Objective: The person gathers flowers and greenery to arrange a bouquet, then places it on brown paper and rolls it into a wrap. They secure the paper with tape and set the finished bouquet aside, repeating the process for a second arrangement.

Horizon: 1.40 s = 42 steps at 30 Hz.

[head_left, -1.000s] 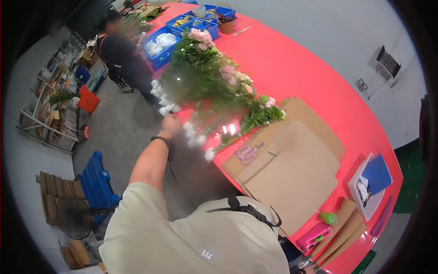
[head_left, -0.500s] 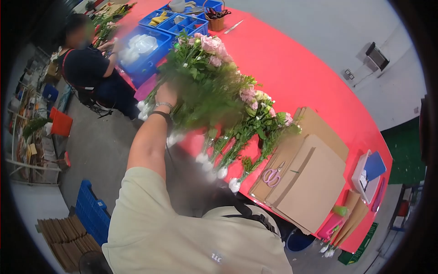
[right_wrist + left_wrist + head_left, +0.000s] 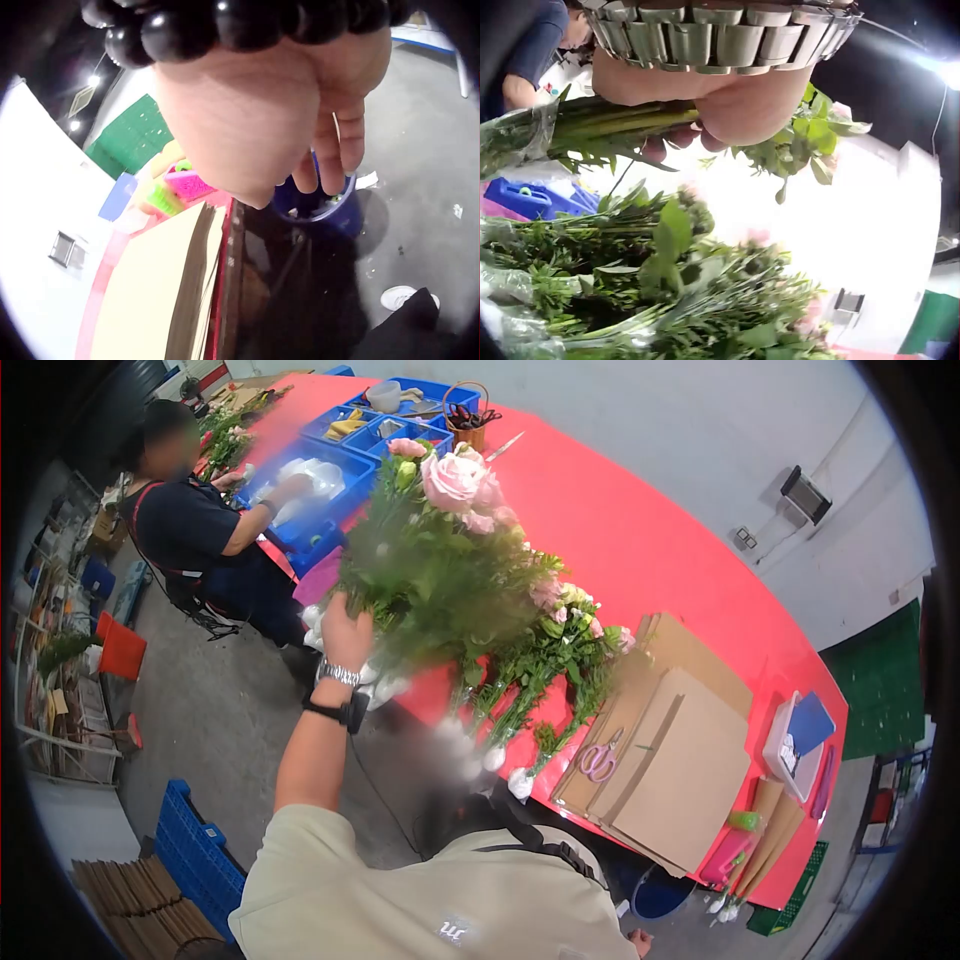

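Observation:
My left hand grips the stems of a flower bunch with large pink blooms and green leaves. In the left wrist view the fingers of that hand curl round the green stems, and clear wrap covers their lower end. Below the held bunch, more wrapped flower bunches lie side by side on the red table. White wrapped stem ends stick out over its near edge. My right hand hangs beside the table with loose fingers, holding nothing, above a blue bin.
Stacked brown cardboard lies on the table with purple scissors on it. Blue crates and a wicker basket stand farther up. Another person sits at the left side. A white tray is at the right.
My left hand went from the white stem ends at the table edge to the stems and took hold of a bunch. Its blooms now appear larger and nearer, raised above the others.

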Tool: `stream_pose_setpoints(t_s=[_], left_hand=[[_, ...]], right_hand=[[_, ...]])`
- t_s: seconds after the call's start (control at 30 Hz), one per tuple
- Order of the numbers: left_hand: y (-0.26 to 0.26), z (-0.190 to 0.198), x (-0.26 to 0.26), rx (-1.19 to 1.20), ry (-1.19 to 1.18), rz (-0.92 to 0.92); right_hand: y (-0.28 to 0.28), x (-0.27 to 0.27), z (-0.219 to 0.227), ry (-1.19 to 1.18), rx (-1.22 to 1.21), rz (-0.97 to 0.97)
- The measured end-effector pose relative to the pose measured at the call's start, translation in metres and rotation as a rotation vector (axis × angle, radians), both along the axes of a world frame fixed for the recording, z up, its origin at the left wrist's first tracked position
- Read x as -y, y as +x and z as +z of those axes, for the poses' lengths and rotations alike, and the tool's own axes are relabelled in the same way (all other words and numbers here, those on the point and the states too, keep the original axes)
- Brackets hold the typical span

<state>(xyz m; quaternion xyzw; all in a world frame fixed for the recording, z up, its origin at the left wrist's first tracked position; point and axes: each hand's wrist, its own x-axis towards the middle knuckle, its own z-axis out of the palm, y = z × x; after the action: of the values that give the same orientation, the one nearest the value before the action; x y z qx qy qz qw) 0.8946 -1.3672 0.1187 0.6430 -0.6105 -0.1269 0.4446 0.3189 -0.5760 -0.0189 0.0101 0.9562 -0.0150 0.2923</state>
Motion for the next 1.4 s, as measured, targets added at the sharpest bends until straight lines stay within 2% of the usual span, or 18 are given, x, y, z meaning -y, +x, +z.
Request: stream_pose_setpoints(t_s=[0.03,0.13,0.2,0.23,0.27,0.3,0.33,0.4,0.47,0.53,0.63,0.7,0.83,1.0,1.07,1.17,1.3,1.4], left_hand=[[-0.007,0.013,-0.017,-0.068,-0.009,-0.054],[-0.037,0.058,-0.073,-0.243,0.062,-0.263],[-0.069,0.077,-0.107,-0.376,0.061,-0.501],[-0.087,0.1,-0.129,-0.455,0.254,-0.587],[-0.094,0.062,-0.131,-0.353,0.259,-0.663],[-0.121,0.066,-0.15,-0.335,0.218,-0.752],[-0.148,0.069,-0.168,-0.321,0.178,-0.843],[-0.202,0.065,-0.208,-0.409,0.202,-0.981],[-0.256,0.072,-0.258,-0.567,0.478,-0.982],[-0.31,0.078,-0.306,-0.849,0.717,-0.989],[-0.373,0.068,-0.373,-0.793,0.646,-1.347],[-0.409,0.061,-0.419,-1.111,0.708,-1.568],[-0.45,0.082,-0.484,-0.841,0.845,-1.662],[-0.478,0.084,-0.514,-0.514,0.884,-1.707],[-0.478,0.081,-0.516,-0.448,1.076,-1.655],[-0.472,0.091,-0.515,-0.318,0.956,-1.542],[-0.457,0.117,-0.483,0.258,0.624,-1.584],[-0.447,0.132,-0.458,0.09,0.329,-1.532]], right_hand=[[-0.005,0.009,0.001,-0.048,0.017,0.002],[-0.068,-0.013,-0.096,-0.586,-0.01,-0.088],[-0.031,0.091,-0.021,-0.726,-0.061,-0.021],[-0.055,0.098,-0.043,-0.76,-0.092,0.163],[-0.021,0.167,0.035,-0.789,-0.02,0.187],[-0.018,0.197,0.055,-0.804,-0.044,0.351],[-0.027,0.21,0.046,-0.938,0.073,0.316],[0.001,0.263,0.112,-1.025,0.031,0.538],[0.022,0.287,0.168,-1.101,-0.04,0.747],[0.035,0.288,0.207,-1.182,0.055,0.754],[0.032,0.259,0.237,-1.321,0.033,0.953],[0.026,0.231,0.238,-1.442,0.116,0.888],[-0.001,0.168,0.25,-1.396,0.116,0.876],[-0.028,0.118,0.237,-1.414,0.188,0.775],[-0.035,0.107,0.232,-1.342,0.212,0.706],[-0.048,0.095,0.212,-1.32,0.224,0.629],[-0.065,0.088,0.207,-1.25,0.103,0.601],[-0.078,0.089,0.218,-1.134,0.119,0.576]])
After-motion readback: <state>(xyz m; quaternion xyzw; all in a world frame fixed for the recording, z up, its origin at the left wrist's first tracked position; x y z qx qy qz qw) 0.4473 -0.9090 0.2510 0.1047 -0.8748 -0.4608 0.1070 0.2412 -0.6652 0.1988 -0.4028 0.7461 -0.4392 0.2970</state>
